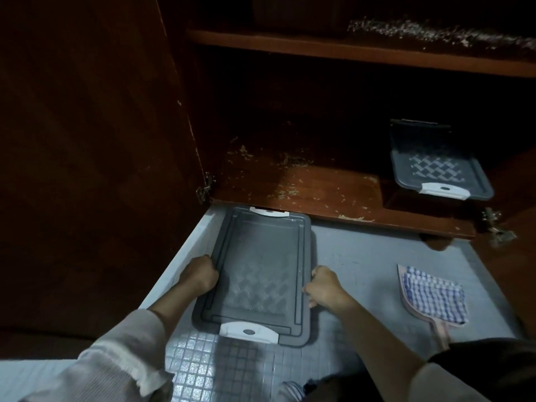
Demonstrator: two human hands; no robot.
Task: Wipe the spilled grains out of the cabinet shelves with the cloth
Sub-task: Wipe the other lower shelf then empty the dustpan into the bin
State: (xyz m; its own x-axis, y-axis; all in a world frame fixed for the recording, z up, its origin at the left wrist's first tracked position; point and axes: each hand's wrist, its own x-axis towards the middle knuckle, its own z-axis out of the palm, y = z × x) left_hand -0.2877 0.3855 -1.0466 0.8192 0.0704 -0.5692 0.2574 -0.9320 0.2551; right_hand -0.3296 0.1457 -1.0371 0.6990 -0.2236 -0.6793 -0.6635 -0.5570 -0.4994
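Fingers (pixel 211 268) of the left hand (pixel 200 275) curl tight over the left long rim of a grey lidded plastic storage box (pixel 258 271). The right hand (pixel 323 285) clamps the opposite rim the same way, its fingers hooked at the edge. The box lies flat on the pale floor (pixel 362 256), its far end just at the base of the cabinet (pixel 406 224). It is a shallow rounded rectangle, matte, with a moulded chevron pattern on the lid and white latches (pixel 248 332) at both short ends.

I judge this to be the clearing step: the box is off the shelf so the wood can be wiped. The lower shelf (pixel 304 181) is glossy reddish-brown wood, dotted with pale, flaky grains (pixel 285 192).

The next move seems to call for letting go of the box and reaching right for the cloth (pixel 432 297). The cloth is a soft, folded blue-and-white check with pink edging, and it lies untouched on the floor, well apart from both hands. A second grey box (pixel 438 166) sits inside on the right, and a further scatter (pixel 435 31) lines the upper shelf (pixel 319 49).
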